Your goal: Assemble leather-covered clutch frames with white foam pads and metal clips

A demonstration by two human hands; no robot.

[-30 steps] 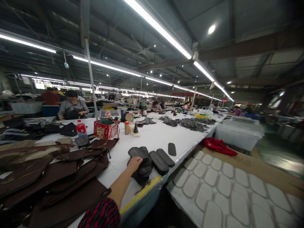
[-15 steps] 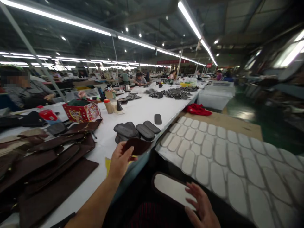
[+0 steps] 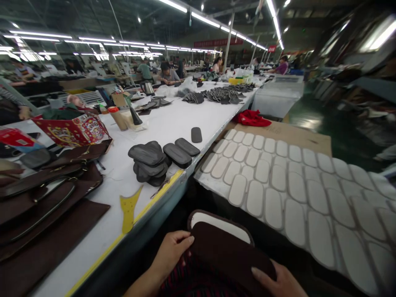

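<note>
A dark brown oval leather piece [image 3: 227, 255] is held between my two hands above my lap. My left hand [image 3: 171, 253] pinches its left end with thumb and fingertips. At the opposite end my right hand [image 3: 278, 278] grips it, thumb on top and fingers hidden underneath. Partly covered by this leather piece, a white-faced oval panel [image 3: 215, 221] with a dark rim shows along its far edge. Whether the two are touching I cannot tell.
On the white table [image 3: 114, 181] lie stacked dark oval pieces [image 3: 148, 159], a yellow template [image 3: 129, 208] and brown bags [image 3: 46, 198]. Rows of pale oval panels [image 3: 274, 181] cover the board at right, with a red cloth [image 3: 252, 118] behind. Co-workers sit farther back.
My left hand has brought the brown leather piece from the table edge down over the white panel. My right hand has closed on its right end. The view has shifted.
</note>
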